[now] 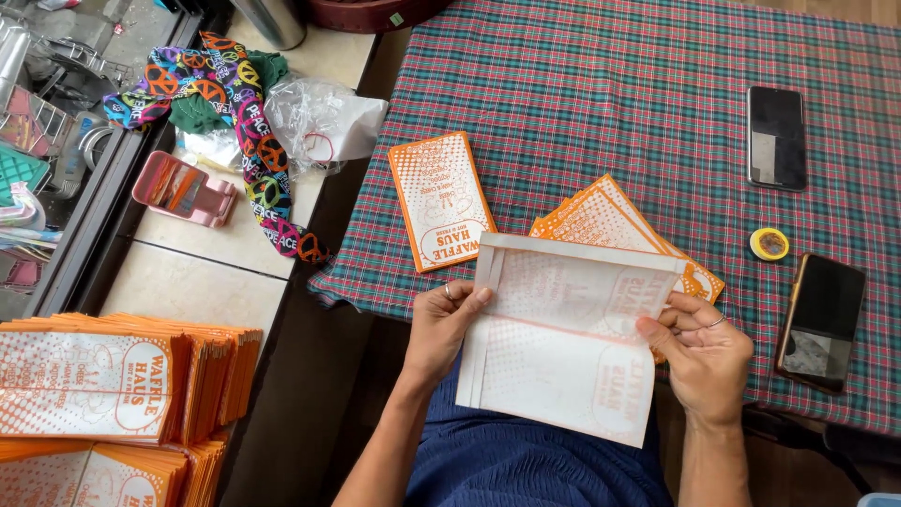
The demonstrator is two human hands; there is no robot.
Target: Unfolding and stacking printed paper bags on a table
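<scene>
Here, paper bag point(563, 347) lengthwise toward table.

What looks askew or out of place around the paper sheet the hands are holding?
Little stands out. Behind the paper sheet held by the left hand and right hand, the orange sheets lie fanned and crooked, unlike the neat folded packet beside them.

Soft, even daylight, faint shadows, sharp focus, mild glare on phones point(777, 137).
</scene>
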